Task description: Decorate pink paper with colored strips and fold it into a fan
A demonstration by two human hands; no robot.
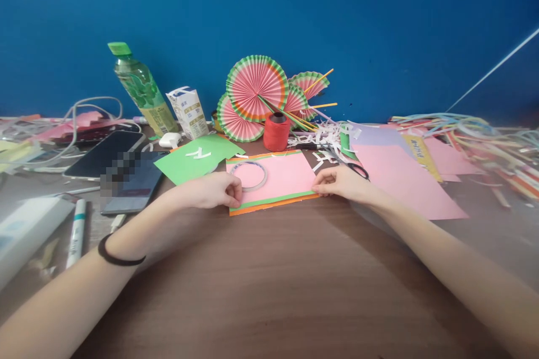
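Pink paper backed by green and orange sheets makes up the layered card [282, 176], which lies flat near the middle of the wooden table [269, 269], its coloured borders showing along the near edge. The left hand [217, 190] is curled at the card's left end, thumb and fingers pinched together on the lower left corner. The right hand [339, 182] does the same at the right edge, fingertips closed narrowly on the paper. A clear tape ring [249, 175] lies on the pink surface just beside the left hand. A black hair tie [118, 258] circles the left wrist. Black-handled scissors [357, 170] lie just behind the right hand, partly on a larger pink sheet [404, 179]. Behind the card stand a red thread spool [277, 132] and pleated paper fans [256, 88]; a green sheet [197, 160] lies to the left.
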